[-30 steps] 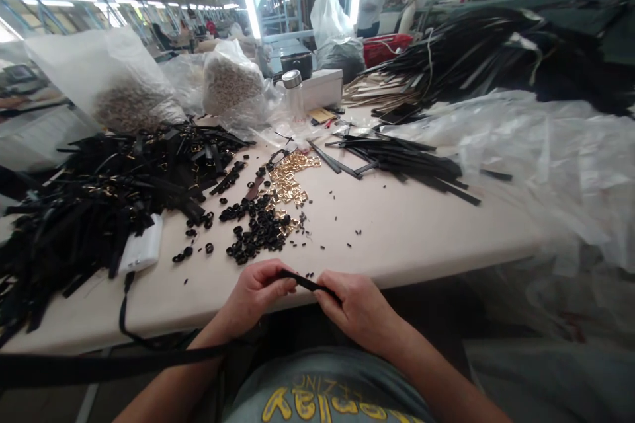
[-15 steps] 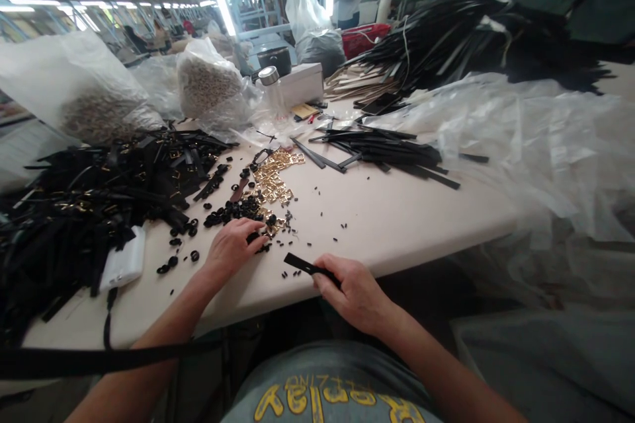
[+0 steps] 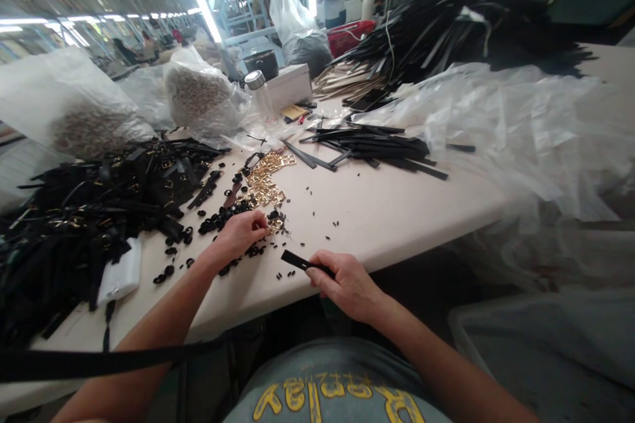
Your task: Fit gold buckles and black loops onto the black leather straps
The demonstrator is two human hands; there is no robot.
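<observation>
Pinched in my right hand [image 3: 342,281] is a short black strap [image 3: 294,259] with a slot near its middle, held over the table's front edge. My left hand [image 3: 244,232] is at the small parts, thumb and fingertips drawn together; whatever sits between them is too small to make out. Around that hand lie black loops [image 3: 218,219] in a loose heap. Just beyond the fingertips spreads a pile of gold buckles [image 3: 265,180]. Tiny dark bits are scattered on the tabletop between my hands.
A big heap of black straps with buckles [image 3: 124,188] covers the left side, a white device [image 3: 120,271] beside it. Loose black strips [image 3: 374,144] lie farther back. Plastic sheeting [image 3: 501,119] drapes the right side. Filled bags [image 3: 196,89], a bottle [image 3: 258,89] and a box [image 3: 288,84] stand behind.
My left hand has shifted slightly over the small parts, and its fingers have drawn together from a more spread pose. The right hand still holds the strap. The whole view has shifted a little.
</observation>
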